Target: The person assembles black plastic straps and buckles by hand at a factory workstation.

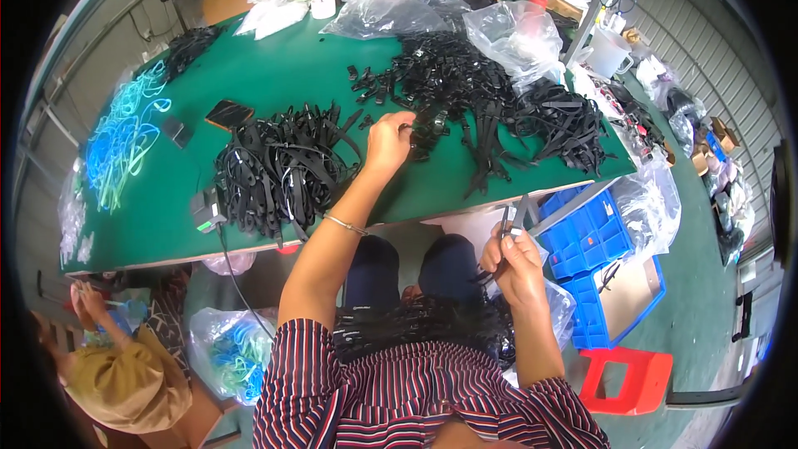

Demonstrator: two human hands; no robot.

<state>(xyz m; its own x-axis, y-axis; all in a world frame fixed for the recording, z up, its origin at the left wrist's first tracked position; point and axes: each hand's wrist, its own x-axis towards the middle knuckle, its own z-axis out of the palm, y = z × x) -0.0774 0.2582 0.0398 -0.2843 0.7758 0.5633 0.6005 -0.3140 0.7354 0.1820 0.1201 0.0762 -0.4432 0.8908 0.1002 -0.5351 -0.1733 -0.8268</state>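
My left hand (388, 145) reaches over the green table, fingers closed in a pinch. A small black plastic piece (406, 126) shows at its fingertips, beside a heap of black plastic buckles (432, 71). Off the table's front edge, my right hand (519, 264) is closed on a black strap (504, 220) whose end sticks up from the fingers. A small white tag (515, 233) shows by the thumb. Left of my left forearm lies a pile of black straps (278, 170). More black straps (565, 125) lie at the right, and further dark straps (424, 328) cover my lap.
Blue and green cords (129, 133), a phone (229, 114) and a black box with a cable (205, 209) lie on the table (249, 58). Clear plastic bags (382, 4) stand far back. Blue crates (586, 233) and a red stool (628, 381) are at right. Co-workers sit opposite and at lower left.
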